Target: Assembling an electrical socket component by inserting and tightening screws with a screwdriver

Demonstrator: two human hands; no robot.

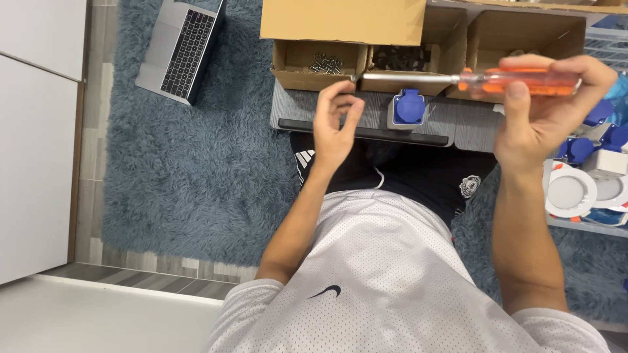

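My right hand (546,111) grips the orange translucent handle of a screwdriver (458,80), held level with its metal shaft pointing left. My left hand (335,121) is raised at the shaft's tip, fingers pinched together there, apparently on a small screw that is too small to make out. Just below the shaft, a grey socket box with a blue hinged lid (408,108) sits on a small grey work board (366,121) across my lap.
Open cardboard boxes (318,62) holding screws and dark parts stand behind the board. A laptop (183,49) lies on the blue shaggy rug at upper left. To the right, a tray holds blue sockets (579,149) and round white lamp fittings (569,191).
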